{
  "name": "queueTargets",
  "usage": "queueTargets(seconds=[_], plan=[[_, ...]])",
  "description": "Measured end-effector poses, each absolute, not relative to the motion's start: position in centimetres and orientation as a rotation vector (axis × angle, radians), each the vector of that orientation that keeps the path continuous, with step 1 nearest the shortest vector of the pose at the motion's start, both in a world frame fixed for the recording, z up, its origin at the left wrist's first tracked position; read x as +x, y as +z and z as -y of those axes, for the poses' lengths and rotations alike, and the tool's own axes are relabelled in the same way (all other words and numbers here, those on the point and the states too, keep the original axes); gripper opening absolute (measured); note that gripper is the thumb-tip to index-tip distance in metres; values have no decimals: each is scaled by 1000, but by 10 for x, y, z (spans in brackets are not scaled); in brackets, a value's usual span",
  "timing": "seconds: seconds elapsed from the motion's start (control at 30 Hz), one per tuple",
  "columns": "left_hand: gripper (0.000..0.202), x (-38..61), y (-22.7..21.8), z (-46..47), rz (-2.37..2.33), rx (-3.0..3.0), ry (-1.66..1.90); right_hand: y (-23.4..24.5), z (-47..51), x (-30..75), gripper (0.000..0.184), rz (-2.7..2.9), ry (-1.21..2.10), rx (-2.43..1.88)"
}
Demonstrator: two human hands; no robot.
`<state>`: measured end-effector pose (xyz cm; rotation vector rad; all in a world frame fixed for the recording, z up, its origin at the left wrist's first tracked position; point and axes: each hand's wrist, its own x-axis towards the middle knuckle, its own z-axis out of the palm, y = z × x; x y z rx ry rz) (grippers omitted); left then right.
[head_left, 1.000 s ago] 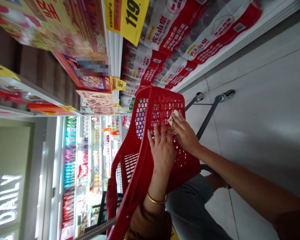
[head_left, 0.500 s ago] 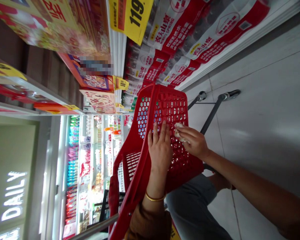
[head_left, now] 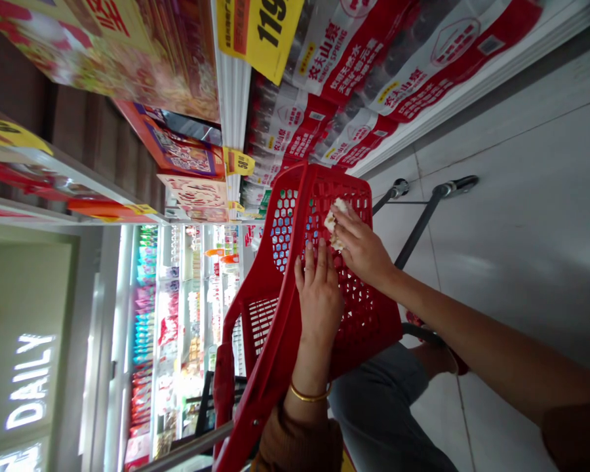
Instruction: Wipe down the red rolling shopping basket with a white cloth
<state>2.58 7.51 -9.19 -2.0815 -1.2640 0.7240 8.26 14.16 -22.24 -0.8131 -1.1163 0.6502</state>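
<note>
A person stands in a supermarket aisle with both hands on a red plastic shopping basket [head_left: 275, 308], which sits on a cart with a dark metal frame tube [head_left: 417, 229] running behind it. The right hand [head_left: 364, 252] is clamped on a crumpled white tissue [head_left: 333, 223], fingers and thumb together, pressing it against the basket's mesh wall near the upper rim. The exact material is hard to tell, but it could be a paper wipe. The left hand [head_left: 318, 301] is open and flat on the same wall, fingers apart, just beside the tissue hand but not touching it. A gold bangle [head_left: 309, 396] sits on the left wrist, above a brown sleeve [head_left: 295, 446].

The tissue looks very light and soft, likely to crumple or tear on the mesh edges, so it is best pinched in a bunched wad. The basket looks light and fairly stiff, though its thin mesh may flex, so the thick rim is the firm place to hold it.

Beyond the basket are a shelf of shrink-wrapped bottled water packs [head_left: 354, 78] and a yellow price sign [head_left: 260, 33]. Below the basket, jeans [head_left: 378, 406] show. On the basket's far side lies a pale tile floor [head_left: 521, 196].
</note>
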Motion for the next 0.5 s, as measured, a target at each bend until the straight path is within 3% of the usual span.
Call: queueTargets(seconds=[0.23, 0.5], plan=[[53, 23, -88, -78, 1300, -2118, 716, -225, -107, 74, 52, 1183, 667, -754], [53, 14, -87, -80, 1318, -2176, 614, -235, -90, 74, 34, 1167, 598, -744]])
